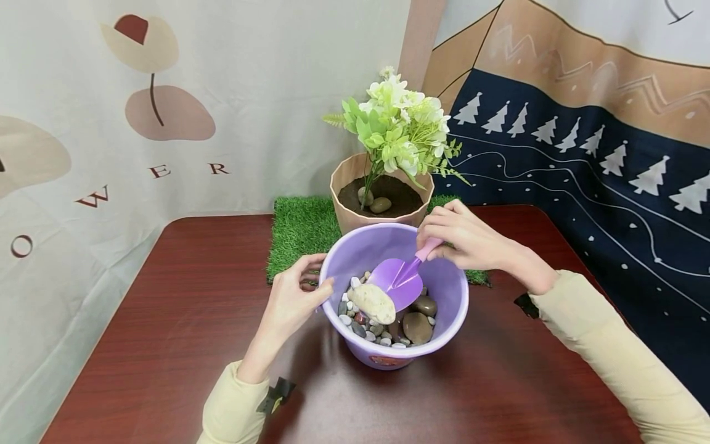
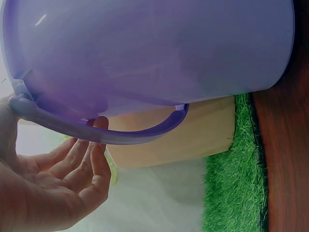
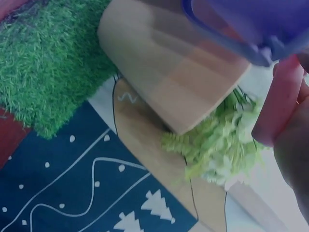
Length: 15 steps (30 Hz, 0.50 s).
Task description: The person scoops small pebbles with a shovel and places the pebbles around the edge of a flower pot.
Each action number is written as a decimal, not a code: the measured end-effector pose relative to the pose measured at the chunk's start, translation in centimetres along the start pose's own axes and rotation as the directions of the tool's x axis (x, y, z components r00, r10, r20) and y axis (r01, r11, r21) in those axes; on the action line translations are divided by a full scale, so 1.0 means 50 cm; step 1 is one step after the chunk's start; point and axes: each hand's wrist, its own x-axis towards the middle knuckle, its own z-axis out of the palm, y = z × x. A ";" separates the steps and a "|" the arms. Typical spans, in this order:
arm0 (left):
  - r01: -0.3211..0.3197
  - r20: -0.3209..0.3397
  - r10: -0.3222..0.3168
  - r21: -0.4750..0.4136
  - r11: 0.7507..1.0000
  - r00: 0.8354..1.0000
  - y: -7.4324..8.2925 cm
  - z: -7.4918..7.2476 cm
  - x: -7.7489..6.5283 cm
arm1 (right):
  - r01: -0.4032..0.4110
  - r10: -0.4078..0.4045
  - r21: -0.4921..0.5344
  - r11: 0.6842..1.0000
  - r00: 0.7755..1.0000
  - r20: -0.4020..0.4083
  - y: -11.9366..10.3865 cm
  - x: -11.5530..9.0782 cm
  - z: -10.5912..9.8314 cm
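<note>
Dark-red table (image 1: 183, 320), head view: the pale stone (image 1: 373, 303), by the purple shovel (image 1: 403, 282) in the bucket (image 1: 452, 290), might roll if the blade twists; right hand (image 1: 471, 237), far right, pinches the grip. Left wrist: left hand (image 2: 63, 186), fingers bent, touches the bail (image 2: 96, 135), thumb at rim. Right wrist: fingertips hidden

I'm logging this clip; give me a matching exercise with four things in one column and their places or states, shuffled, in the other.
Things
1. Purple shovel
2. Flowerpot
3. Large stone
4. Left hand

Places or states
A. standing on the green turf mat
B. thumb over the rim of the bucket
C. cream-coloured, at the tip of the blade
D. pink handle gripped by the right hand

Pairs: 1-D, 2-A, 3-C, 4-B
</note>
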 end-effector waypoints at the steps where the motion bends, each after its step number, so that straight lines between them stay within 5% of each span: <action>1: 0.001 0.001 -0.001 0.000 1.000 1.000 0.000 0.000 0.000 | -0.003 0.003 -0.004 1.000 1.000 -0.012 0.003 -0.002 -0.004; 15: 0.006 -0.001 -0.006 0.006 1.000 1.000 0.000 -0.001 0.000 | -0.213 0.212 -0.114 0.970 0.977 -0.022 0.044 -0.024 -0.060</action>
